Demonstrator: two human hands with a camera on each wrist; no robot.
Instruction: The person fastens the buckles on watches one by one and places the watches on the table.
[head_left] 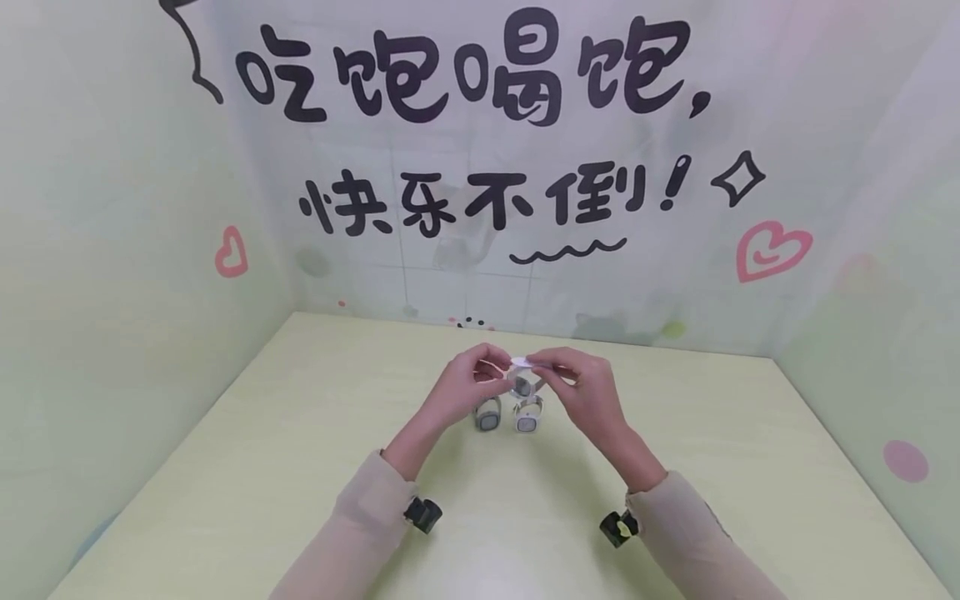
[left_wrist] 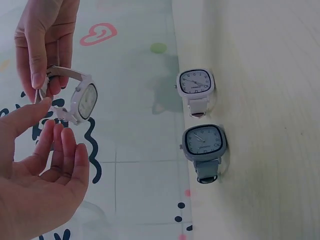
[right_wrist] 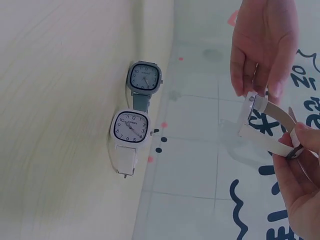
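A white wristwatch (left_wrist: 87,101) with a looped strap hangs above the table's far side between the two hands. My right hand (head_left: 592,396) pinches its strap between thumb and fingers, as the right wrist view shows near the buckle. Close by is my left hand (head_left: 457,392), its fingers gently curved and the thumb set apart from them. The left fingertips lie next to the watch; whether they touch it is hard to tell. On the table below stand a grey wristwatch (head_left: 487,414) and another white wristwatch (head_left: 527,418), side by side with dials facing me.
A pale yellow table (head_left: 300,433) spreads beneath the hands. Behind it and along both sides rise printed cloth walls (head_left: 420,275) with dark lettering and pink hearts. A small black camera (head_left: 423,515) sits on each wrist.
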